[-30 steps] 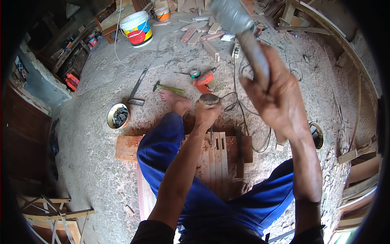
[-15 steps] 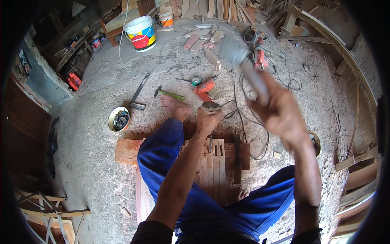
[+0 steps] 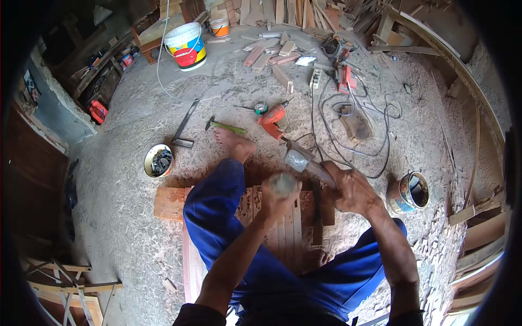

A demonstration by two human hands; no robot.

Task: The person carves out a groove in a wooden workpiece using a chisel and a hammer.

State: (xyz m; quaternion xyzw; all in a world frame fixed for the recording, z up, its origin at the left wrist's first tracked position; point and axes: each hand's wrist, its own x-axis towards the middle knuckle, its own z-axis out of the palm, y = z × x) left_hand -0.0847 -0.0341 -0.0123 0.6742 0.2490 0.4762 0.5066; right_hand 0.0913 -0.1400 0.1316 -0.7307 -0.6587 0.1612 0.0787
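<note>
At the boards' (image 3: 289,233) far edge, left hand (image 3: 277,202) grips tool handle (image 3: 283,185), right hand (image 3: 354,188) mallet (image 3: 298,160). I judge this striking; next requires true aim.

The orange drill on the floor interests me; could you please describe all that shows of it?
The drill has an orange, plastic-looking body and a dark nose. It lies on its side on the rough floor, nose toward the picture's upper right, grip toward the lower right. A green thing lies just left of the body; whether they touch is unclear. Neither left hand nor right hand holds it.
</note>
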